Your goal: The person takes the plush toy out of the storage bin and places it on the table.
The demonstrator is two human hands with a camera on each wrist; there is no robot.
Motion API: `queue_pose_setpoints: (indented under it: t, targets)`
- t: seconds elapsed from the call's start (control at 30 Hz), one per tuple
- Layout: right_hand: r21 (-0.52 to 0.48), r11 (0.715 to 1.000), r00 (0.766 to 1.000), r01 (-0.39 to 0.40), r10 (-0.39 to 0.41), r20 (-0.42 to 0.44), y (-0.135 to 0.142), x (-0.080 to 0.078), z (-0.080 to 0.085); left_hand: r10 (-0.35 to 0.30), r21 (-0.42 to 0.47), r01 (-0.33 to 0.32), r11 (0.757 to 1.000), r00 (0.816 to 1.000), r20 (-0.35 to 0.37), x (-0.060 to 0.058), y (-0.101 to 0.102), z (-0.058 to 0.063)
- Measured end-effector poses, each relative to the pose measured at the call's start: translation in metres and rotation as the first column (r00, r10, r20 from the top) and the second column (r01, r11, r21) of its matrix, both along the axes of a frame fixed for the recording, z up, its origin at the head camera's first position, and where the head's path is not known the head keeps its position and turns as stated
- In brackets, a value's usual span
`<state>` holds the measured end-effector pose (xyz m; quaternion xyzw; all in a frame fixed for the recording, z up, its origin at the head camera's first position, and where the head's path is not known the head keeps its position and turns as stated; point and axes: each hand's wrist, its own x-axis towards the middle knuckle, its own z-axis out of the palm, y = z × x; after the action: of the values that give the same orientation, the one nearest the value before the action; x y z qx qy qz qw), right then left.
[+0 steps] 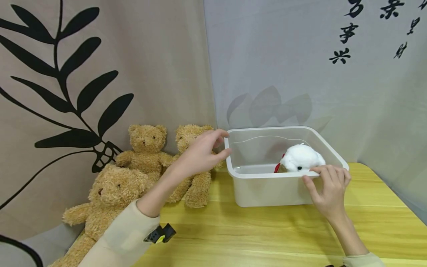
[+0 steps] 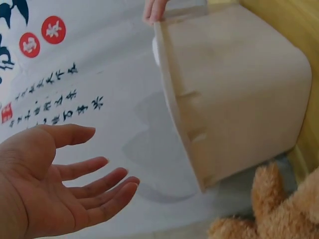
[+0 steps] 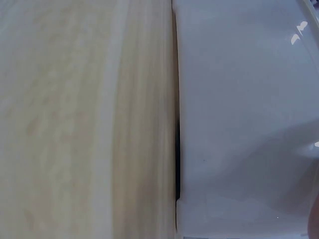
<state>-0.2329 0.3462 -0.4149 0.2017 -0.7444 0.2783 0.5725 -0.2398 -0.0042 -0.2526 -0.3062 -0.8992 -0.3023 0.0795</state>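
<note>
A white plastic storage bin (image 1: pixel 267 191) stands on the table, with a white plush toy (image 1: pixel 301 157) inside; the toy's lower part is hidden behind the front wall. Near the front right corner, my right hand (image 1: pixel 330 189) grips the rim, fingers over the edge and thumb against the outside. My left hand (image 1: pixel 203 152) is by the bin's left rim, its fingers spread and loosely bent. In the left wrist view that hand (image 2: pixel 60 189) holds nothing and appears apart from the bin (image 2: pixel 239 84). The right wrist view is mostly the bin's wall (image 3: pixel 244 99).
Two brown teddy bears sit against the backdrop, one at the left (image 1: pixel 146 139) and one partly behind my left hand (image 1: pixel 200 189). A third, bigger-looking teddy bear (image 1: pixel 113 185) is nearer, beside my left sleeve. The yellow wooden table (image 1: pixel 213 237) extends in front of the bin.
</note>
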Motion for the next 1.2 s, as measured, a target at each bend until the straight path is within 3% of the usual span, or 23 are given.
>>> queue_pose_setpoints:
  t: [0.37, 0.73, 1.2]
  targets:
    - [-0.004, 1.000, 1.000, -0.006, 0.006, -0.004, -0.001, 0.000, 0.002, -0.087, 0.079, 0.087, 0.993, 0.996, 0.004, -0.014, 0.048, -0.019]
    - [-0.014, 1.000, 1.000, 0.002, -0.002, -0.006, -0.001, 0.001, 0.002, -0.179, 0.219, 0.170, 0.961, 0.984, 0.022, -0.032, 0.088, -0.045]
    - [-0.002, 1.000, 1.000, 0.000, 0.000, -0.016, -0.003, 0.002, 0.004, -0.202, 0.178, 0.186, 0.966, 0.977, 0.072, -0.049, 0.132, -0.063]
